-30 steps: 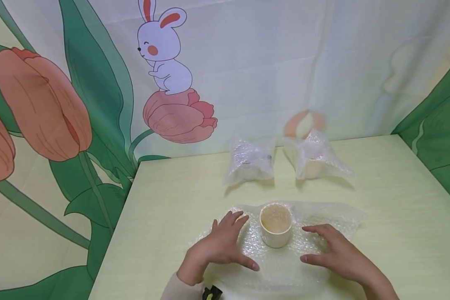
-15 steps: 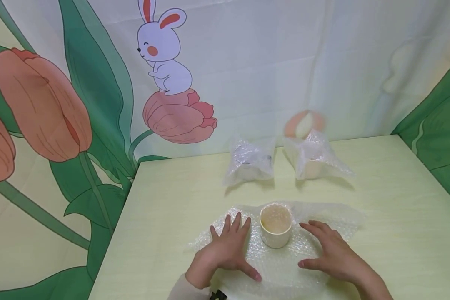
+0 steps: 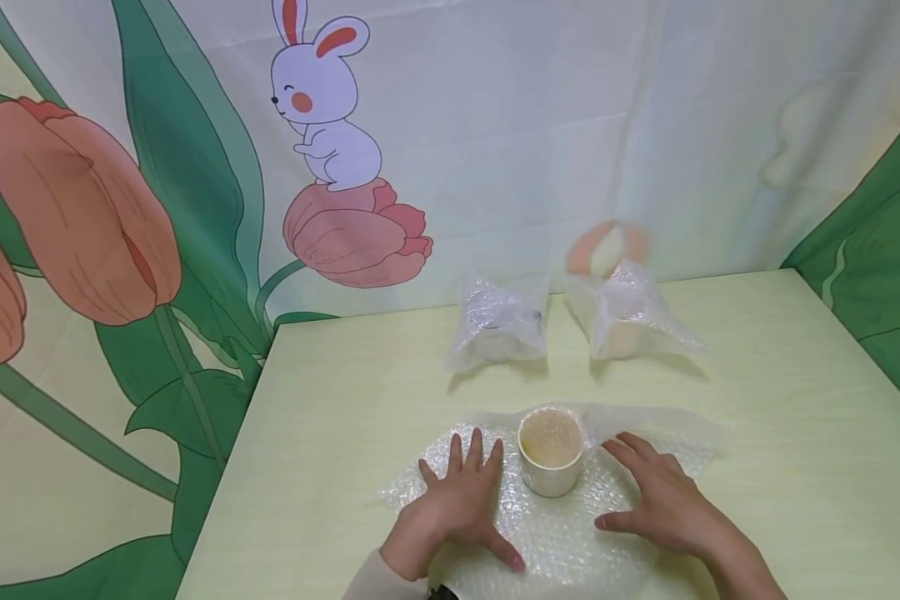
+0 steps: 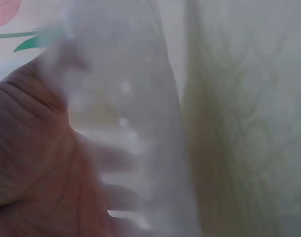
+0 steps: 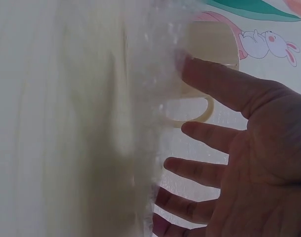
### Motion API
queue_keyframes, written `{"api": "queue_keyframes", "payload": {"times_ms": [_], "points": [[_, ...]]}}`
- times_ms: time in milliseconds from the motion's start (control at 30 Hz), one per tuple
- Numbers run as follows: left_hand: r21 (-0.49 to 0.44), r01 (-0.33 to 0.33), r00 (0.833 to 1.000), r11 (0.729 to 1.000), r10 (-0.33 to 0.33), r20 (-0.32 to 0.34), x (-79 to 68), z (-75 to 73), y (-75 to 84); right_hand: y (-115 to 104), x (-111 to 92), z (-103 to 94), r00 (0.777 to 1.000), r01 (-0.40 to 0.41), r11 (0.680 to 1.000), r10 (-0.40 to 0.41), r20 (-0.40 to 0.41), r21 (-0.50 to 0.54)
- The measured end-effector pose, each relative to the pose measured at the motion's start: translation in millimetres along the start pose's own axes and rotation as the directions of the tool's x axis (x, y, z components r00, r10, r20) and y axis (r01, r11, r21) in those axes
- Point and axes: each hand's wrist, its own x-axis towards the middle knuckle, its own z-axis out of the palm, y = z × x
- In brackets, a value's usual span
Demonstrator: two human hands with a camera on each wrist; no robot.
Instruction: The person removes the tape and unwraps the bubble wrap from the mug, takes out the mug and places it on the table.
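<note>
Cream-coloured, the mug (image 3: 551, 479) stands upright on bubble wrap (image 3: 562, 537), between the left hand (image 3: 457, 505), its fingers spread against the wrap, and the right hand (image 3: 666, 502), its fingers extended and thumb apart.

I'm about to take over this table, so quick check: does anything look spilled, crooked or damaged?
Nothing clearly stands out. The mug stands upright on the bubble wrap, with no spill or crack visible. Behind it sit one wrapped bundle and a second wrapped bundle, neither visibly torn.
</note>
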Motion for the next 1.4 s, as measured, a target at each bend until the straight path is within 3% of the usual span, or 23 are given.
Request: {"api": "queue_keyframes", "payload": {"times_ms": [567, 1400], "points": [[0.083, 0.045, 0.999, 0.996, -0.044, -0.010, 1.8, 8.1, 7.2, 0, 10, -9.3, 0.998, 0.060, 0.998, -0.060, 0.002, -0.029], [0.105, 0.030, 0.999, 0.994, -0.033, 0.018, 5.2, 5.2, 2.8, 6, 20, -13.6, 0.998, 0.037, 0.999, -0.037, 0.047, -0.017]]}}
